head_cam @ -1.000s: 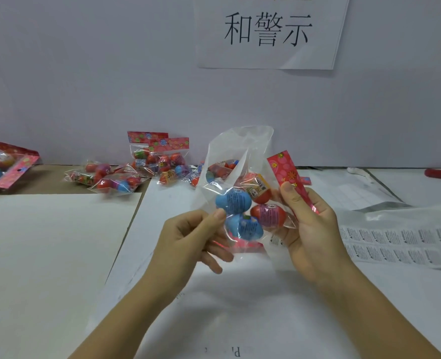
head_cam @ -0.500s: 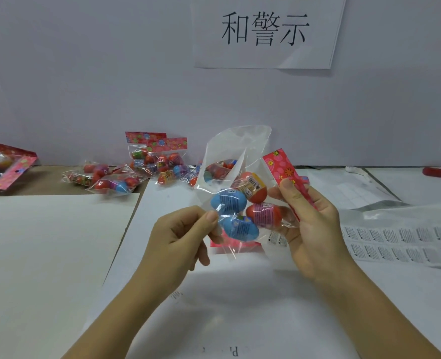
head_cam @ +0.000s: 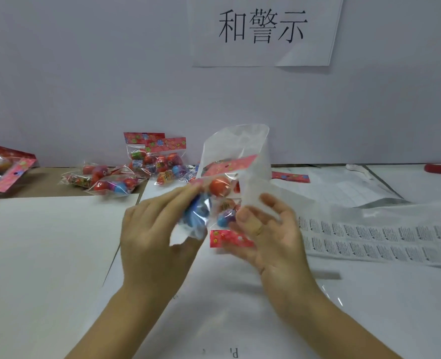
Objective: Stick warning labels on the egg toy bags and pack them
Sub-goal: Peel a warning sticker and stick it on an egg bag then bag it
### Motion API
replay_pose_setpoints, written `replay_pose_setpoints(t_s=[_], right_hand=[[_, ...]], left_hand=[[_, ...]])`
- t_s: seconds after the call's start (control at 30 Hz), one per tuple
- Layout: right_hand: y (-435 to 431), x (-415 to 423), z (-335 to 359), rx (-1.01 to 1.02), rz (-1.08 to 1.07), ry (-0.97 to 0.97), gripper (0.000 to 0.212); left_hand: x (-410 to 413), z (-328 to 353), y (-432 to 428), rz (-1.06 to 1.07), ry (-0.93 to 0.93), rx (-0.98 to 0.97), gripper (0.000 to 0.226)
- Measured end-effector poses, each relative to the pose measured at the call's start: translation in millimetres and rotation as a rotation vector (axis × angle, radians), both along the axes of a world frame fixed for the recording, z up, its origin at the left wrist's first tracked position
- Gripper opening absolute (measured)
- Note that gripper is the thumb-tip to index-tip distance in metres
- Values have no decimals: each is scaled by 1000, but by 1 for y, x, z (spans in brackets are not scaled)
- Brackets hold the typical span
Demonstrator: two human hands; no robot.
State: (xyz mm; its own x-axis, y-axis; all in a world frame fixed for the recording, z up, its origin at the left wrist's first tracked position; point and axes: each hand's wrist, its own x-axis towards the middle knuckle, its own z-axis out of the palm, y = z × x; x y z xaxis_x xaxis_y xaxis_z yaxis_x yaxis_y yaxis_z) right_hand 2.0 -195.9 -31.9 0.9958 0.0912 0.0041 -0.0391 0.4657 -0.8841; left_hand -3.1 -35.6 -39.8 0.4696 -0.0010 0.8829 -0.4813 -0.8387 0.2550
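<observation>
Head view: the left hand [head_cam: 157, 229] grips the egg toy bag [head_cam: 197, 215], partly inside the clear outer bag [head_cam: 250, 156], which the right hand [head_cam: 274, 237] pinches with its fingers [head_cam: 245, 216]. Packing appears under way, but label placement cannot be confirmed. Loose egg toy bags [head_cam: 152, 169] at the rear remain unpacked, and the label sheet [head_cam: 382, 239] lies to the right.

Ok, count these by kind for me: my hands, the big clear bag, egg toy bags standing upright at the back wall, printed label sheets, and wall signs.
Hands: 2, left hand and right hand
Big clear bag: 1
Upright egg toy bags: 2
Printed label sheet: 1
Wall sign: 1
Total: 7
</observation>
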Motion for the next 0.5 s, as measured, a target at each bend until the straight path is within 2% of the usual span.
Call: replay_pose_setpoints(t_s=[0.03, 0.1, 0.17, 0.27, 0.33, 0.43, 0.5], right_hand=[[2, -4, 1, 15, 112, 8, 69], [3, -7, 3, -52, 228, -37, 73], [0, -5, 3, -89, 174, -54, 68], [-5, 1, 3, -94, 115, -60, 57], [-8, 7, 2, -86, 100, -58, 53], [-12, 13, 2, -38, 110, -35, 48], [-14, 15, 3, -37, 150, -34, 46]], left_hand=[[0, -3, 0, 23, -42, 74, 40], [2, -8, -2, 51, -70, 180, 38], [3, -11, -6, 38, -53, 272, 45], [3, -10, -8, -95, 49, 351, 52], [-2, -9, -11, -237, 191, 170, 64], [-7, 0, -18, -403, 389, -384, 67], [-5, 8, -19, -406, 580, -774, 72]])
